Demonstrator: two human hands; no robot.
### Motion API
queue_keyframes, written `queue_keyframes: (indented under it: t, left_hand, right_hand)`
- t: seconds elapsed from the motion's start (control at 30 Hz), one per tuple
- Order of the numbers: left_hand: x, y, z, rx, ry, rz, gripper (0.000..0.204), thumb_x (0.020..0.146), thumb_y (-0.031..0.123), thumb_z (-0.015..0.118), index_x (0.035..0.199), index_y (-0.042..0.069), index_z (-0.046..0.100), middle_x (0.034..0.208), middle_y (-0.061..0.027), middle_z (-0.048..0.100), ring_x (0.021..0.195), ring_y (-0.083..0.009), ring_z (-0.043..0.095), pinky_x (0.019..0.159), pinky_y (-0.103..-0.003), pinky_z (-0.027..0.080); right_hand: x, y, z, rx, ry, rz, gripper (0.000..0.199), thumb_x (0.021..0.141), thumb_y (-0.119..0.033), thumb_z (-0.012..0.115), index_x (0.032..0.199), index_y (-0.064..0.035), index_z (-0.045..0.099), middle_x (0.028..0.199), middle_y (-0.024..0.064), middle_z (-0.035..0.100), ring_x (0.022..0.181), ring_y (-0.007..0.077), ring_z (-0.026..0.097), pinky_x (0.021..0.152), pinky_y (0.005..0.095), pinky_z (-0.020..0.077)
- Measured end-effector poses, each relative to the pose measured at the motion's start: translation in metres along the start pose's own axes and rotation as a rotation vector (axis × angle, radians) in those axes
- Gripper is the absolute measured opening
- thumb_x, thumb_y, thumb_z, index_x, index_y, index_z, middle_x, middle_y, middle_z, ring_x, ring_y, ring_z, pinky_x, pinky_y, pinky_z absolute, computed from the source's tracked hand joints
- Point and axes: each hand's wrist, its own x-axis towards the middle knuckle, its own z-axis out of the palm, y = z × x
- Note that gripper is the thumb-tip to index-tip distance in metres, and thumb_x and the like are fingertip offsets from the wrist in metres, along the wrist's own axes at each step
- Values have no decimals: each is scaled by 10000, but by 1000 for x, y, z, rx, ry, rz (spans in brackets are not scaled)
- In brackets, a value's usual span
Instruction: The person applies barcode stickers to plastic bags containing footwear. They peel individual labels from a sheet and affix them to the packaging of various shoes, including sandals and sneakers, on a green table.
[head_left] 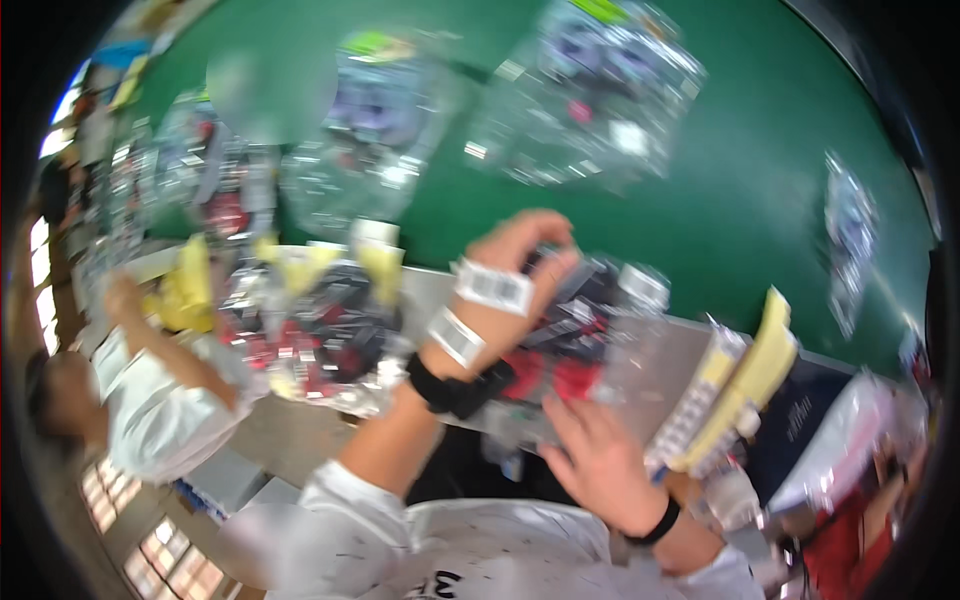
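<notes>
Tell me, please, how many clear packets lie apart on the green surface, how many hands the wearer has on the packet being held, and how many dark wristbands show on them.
Clear packets apart on the green surface: 4
Wearer's hands on the held packet: 2, left hand, right hand
Dark wristbands: 2
Total: 8
Blur makes the packet count approximate.
</notes>
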Motion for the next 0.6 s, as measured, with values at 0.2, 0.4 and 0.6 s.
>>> queue_keyframes:
  t: [0.2,0.4,0.6]
  left_hand:
    - [-53,-8,-56,-31,50,-127,351,903,80,661,1232,0,566,1108,-144,682,1029,-216,678,920,-323,533]
    - [-62,-54,-192,273,250,-105,273,910,87,635,1171,18,599,1078,-134,685,961,-223,683,846,-331,545]
    - [-74,-143,-345,462,644,-190,277,901,123,667,1153,23,610,1077,-120,683,978,-221,667,838,-341,530]
  right_hand:
    - [32,15,58,-289,-31,-166,464,740,-65,612,1203,-83,616,954,122,537,882,303,512,776,445,409]
    - [28,43,25,-164,-47,-159,299,683,14,623,977,-41,624,808,131,507,817,342,506,701,458,424]
    - [56,91,-79,-279,303,-91,163,717,101,592,848,4,601,769,148,512,724,315,519,660,385,419]
